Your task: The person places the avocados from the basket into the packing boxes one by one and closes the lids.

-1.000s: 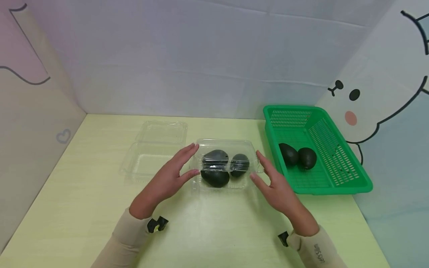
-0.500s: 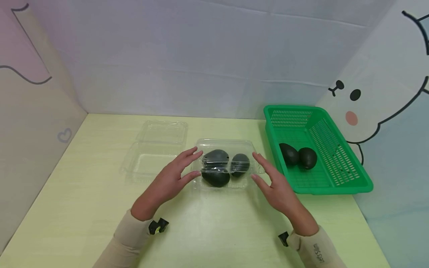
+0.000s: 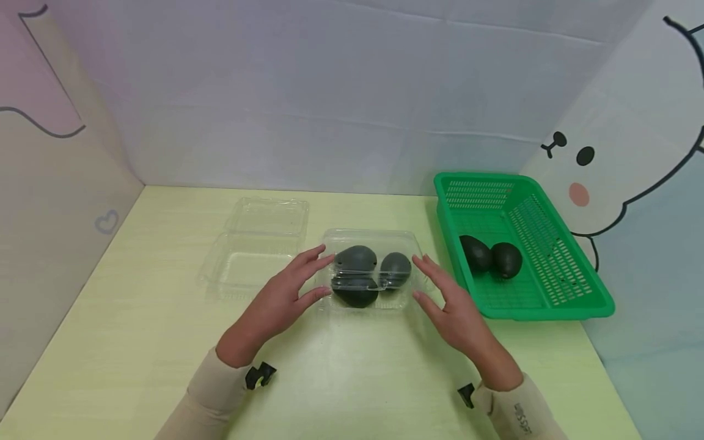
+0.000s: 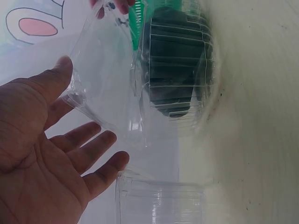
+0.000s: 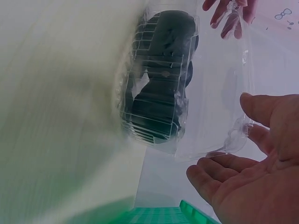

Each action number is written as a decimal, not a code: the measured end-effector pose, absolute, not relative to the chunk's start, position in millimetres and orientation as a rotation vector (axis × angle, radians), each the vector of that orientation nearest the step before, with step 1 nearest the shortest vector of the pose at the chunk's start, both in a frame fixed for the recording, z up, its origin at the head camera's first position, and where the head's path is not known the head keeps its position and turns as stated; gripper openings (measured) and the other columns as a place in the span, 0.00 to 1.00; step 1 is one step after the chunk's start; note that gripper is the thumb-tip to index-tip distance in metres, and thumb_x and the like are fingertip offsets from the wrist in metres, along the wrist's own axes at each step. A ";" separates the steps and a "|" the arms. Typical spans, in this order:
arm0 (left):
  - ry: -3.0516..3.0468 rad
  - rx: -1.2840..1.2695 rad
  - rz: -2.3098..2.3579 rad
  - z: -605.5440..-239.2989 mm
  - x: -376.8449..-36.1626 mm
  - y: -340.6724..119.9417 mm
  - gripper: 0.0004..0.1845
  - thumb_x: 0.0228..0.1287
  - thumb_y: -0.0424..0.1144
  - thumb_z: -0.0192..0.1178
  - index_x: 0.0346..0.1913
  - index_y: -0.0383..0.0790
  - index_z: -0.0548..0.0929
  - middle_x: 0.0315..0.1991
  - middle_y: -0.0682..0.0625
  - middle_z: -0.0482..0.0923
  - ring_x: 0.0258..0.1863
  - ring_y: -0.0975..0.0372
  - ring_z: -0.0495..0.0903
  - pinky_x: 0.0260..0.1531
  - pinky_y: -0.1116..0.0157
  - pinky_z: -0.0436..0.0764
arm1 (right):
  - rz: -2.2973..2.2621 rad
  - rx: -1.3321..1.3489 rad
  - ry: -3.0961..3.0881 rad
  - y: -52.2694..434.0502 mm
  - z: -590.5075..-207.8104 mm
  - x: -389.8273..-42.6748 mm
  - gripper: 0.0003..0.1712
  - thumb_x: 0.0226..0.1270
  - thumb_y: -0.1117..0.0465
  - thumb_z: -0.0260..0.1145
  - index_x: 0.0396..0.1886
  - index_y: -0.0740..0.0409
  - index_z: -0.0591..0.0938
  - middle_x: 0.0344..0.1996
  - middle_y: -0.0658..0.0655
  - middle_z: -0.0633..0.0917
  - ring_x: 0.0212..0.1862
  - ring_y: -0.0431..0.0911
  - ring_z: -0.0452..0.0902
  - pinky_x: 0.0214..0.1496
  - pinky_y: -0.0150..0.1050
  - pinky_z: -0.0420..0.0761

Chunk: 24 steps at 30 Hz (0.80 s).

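Left hand (image 3: pixel 277 302): pinches the clear lid (image 5: pixel 215 93), left corner.
Right hand (image 3: pixel 456 311): pinches its right corner.
Avocados (image 3: pixel 356 297): three, in the box (image 3: pixel 397 302) below, between both hands.

Near-black avocados (image 3: pixel 356 293) show dark through a colourless, transparent plastic clamshell (image 3: pixel 379 237) with ribbed walls, matched by a second clear clamshell (image 3: pixel 267 218); the avocado pair (image 3: pixel 505 260) in the bright green basket (image 3: pixel 544 314), patterned with rows of slots, is equally dark. Beige sleeves, the right one (image 3: pixel 511 408) printed with dark lettering, contrast with a faintly streaked, pale yellow-green tabletop (image 3: pixel 341 379). A lavender-white backdrop (image 3: pixel 308 91) turns pink at left and light blue at right, where a black-lined cartoon animal face shows a salmon-pink cheek (image 3: pixel 579 194).
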<state>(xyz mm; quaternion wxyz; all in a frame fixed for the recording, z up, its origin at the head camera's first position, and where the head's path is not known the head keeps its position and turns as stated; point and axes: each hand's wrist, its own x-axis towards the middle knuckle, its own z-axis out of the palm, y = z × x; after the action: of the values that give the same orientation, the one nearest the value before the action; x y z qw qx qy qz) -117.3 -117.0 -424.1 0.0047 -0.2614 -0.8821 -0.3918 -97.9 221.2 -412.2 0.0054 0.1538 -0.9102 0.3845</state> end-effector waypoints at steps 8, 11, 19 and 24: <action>-2.732 -0.851 -1.157 -429.8 -113.9 -114.6 0.33 0.70 0.45 0.69 0.75 0.48 0.73 0.79 0.47 0.60 0.73 0.49 0.67 0.58 0.47 0.79 | 1.180 0.502 -2.858 222.4 -419.7 -94.5 0.37 0.76 0.63 0.66 0.81 0.47 0.66 0.80 0.61 0.60 0.79 0.62 0.54 0.70 0.67 0.65; -2.727 -0.846 -1.134 -433.9 -111.8 -113.1 0.32 0.68 0.43 0.70 0.74 0.48 0.74 0.78 0.47 0.60 0.70 0.50 0.72 0.53 0.51 0.82 | 1.155 0.500 -2.854 222.0 -423.1 -91.9 0.37 0.74 0.64 0.67 0.80 0.48 0.68 0.80 0.62 0.60 0.78 0.62 0.56 0.68 0.67 0.67; -2.709 -0.827 -1.155 -437.9 -105.8 -107.6 0.32 0.66 0.40 0.73 0.71 0.46 0.76 0.77 0.46 0.61 0.61 0.51 0.81 0.44 0.53 0.85 | 1.097 0.475 -2.834 219.9 -431.7 -85.1 0.37 0.71 0.66 0.71 0.77 0.48 0.72 0.78 0.64 0.63 0.76 0.63 0.60 0.65 0.66 0.72; -2.727 -0.823 -1.139 -439.2 -103.4 -106.4 0.32 0.64 0.39 0.74 0.71 0.46 0.77 0.77 0.44 0.62 0.61 0.50 0.80 0.45 0.53 0.85 | 1.054 0.472 -2.820 219.9 -437.8 -81.3 0.36 0.68 0.67 0.72 0.75 0.48 0.74 0.77 0.63 0.65 0.74 0.63 0.63 0.63 0.65 0.75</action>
<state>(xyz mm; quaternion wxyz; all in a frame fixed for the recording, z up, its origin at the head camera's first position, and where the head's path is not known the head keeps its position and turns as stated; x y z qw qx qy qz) -103.4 -106.4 -439.2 0.0367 -0.2682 -0.8883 -0.3710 -81.3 219.9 -437.8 0.0471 0.1547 -0.9244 0.3455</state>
